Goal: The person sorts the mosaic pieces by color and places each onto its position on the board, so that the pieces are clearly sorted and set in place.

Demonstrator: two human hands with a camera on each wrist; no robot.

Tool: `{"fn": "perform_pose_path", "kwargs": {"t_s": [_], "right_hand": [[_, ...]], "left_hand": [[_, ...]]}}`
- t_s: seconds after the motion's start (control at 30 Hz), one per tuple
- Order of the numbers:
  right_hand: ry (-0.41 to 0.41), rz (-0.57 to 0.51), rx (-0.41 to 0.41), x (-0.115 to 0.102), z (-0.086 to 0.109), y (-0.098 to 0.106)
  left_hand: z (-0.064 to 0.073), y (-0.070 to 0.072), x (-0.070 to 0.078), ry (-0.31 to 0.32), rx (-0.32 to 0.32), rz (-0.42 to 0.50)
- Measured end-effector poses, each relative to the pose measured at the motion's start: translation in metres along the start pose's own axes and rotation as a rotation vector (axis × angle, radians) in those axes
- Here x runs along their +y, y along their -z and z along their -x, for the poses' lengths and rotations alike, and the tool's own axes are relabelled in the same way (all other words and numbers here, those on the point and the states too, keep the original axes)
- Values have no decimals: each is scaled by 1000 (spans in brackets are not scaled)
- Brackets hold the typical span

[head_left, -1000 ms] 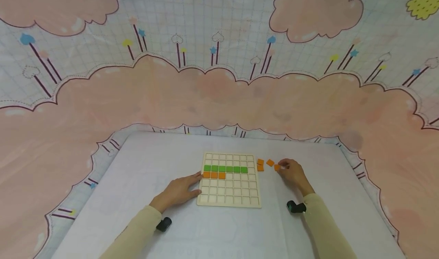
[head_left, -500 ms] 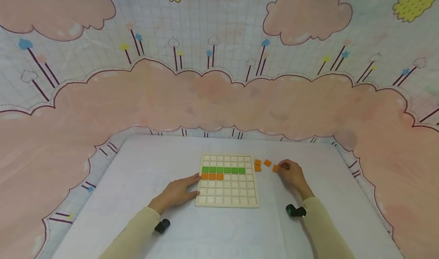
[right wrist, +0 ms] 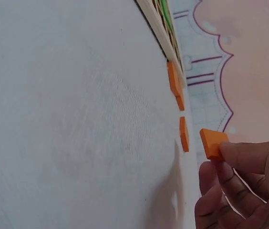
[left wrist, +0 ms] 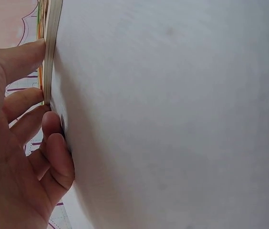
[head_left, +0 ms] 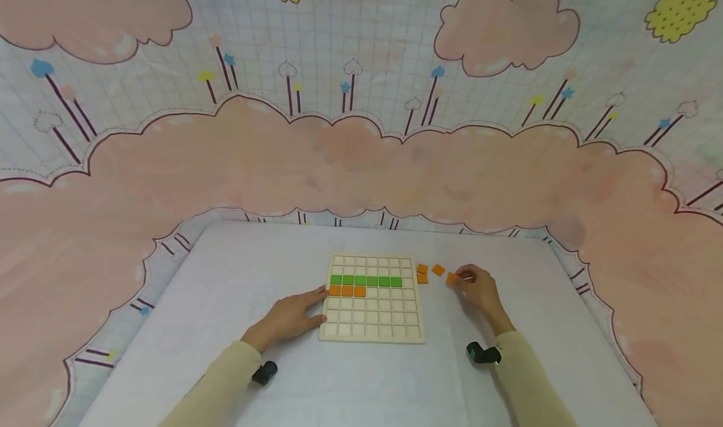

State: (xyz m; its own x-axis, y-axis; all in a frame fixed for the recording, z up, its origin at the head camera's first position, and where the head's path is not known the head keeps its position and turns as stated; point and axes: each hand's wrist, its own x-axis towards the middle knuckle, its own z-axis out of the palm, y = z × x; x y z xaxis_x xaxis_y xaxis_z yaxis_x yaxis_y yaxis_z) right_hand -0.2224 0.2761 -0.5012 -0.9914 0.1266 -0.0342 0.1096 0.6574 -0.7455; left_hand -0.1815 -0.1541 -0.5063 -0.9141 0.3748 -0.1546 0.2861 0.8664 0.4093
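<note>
A square pale wooden grid board lies on the white table in the head view. One of its rows bears several green tiles, and the row nearer me has three orange tiles at its left end. My left hand rests against the board's left edge, thumb and forefinger spread along it; the left wrist view shows fingertips touching that edge. To the right of the board, my right hand pinches one orange tile between thumb and fingers, apart from the tabletop in the right wrist view.
Two loose orange tiles lie close by the board's right edge, with a single orange tile between them and my right hand. Dark wrist-worn devices show beneath both forearms. Cloud-patterned cloth hangs around the table.
The head view has shifted slightly. Both hands keep their places, the left at the board and the right pinching the orange tile.
</note>
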Motion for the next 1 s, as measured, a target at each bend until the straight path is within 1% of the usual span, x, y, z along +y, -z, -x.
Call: {"fn": "perform_pose_path", "kwargs": {"t_s": [0.2, 0.43, 0.6, 0.83, 1.0], "right_hand": [[20, 1, 20, -7, 4, -3], [43, -8, 34, -15, 5, -6], [48, -22, 27, -21, 8, -10], [84, -41, 25, -32, 12, -14], [70, -77, 7, -39, 15, -17]], "left_hand": [[0, -2, 0, -15, 4, 6], [0, -3, 2, -6, 4, 2], [0, -3, 2, 0, 7, -9], [1, -1, 2, -6, 14, -2], [2, 0, 2, -10, 13, -1]]}}
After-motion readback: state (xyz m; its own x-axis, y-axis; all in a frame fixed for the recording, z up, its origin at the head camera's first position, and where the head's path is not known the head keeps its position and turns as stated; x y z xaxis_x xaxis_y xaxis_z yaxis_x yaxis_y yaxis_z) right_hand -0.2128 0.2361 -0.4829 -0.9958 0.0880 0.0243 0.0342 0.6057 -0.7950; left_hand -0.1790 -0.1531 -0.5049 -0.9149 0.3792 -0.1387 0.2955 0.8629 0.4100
